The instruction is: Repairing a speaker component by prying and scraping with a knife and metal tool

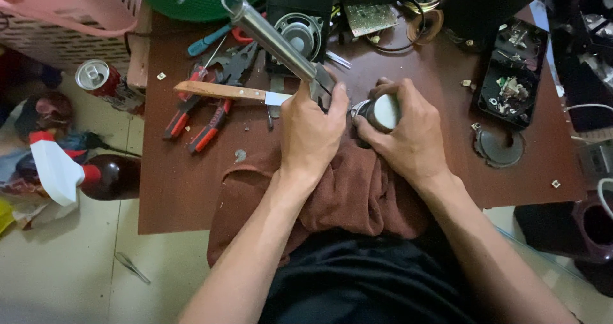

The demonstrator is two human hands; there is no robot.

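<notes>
Nearest the camera is a black shirt (357, 286), soft and matte, with both bare forearms reaching out over it to a brown table (185, 190). A rust-brown cloth (357, 196), thick and rumpled, drapes off the table edge beneath the wrists. The left hand (311, 132) is curled tight, knuckles up, fingers wrapped fully round the lower end of a metal tool (271, 40); the tool's smooth, rounded steel handle slants up and away to the left from that fist and ends in a small loop. The right hand (408, 132) sits just beside the left, palm down and wrist bent inward, fingers and thumb closed round a small round part (381, 112) with a pale, flat face and a dark rim. The part rests on the cloth, and the tool's working end meets it between the two hands; the exact contact is hidden by the fingers. Just left of the left fist lies a knife (233, 93) with a long wooden handle and short bright blade pointing at the fist. Beyond it are red-handled pliers (204, 116), crossed and dark-jawed. Behind the fist stands a round speaker (299, 33) with a grey metal cone. Well right of the right hand lies a black tray (514, 75) of small parts. Far left, on the floor, stands a red can (97, 78).
</notes>
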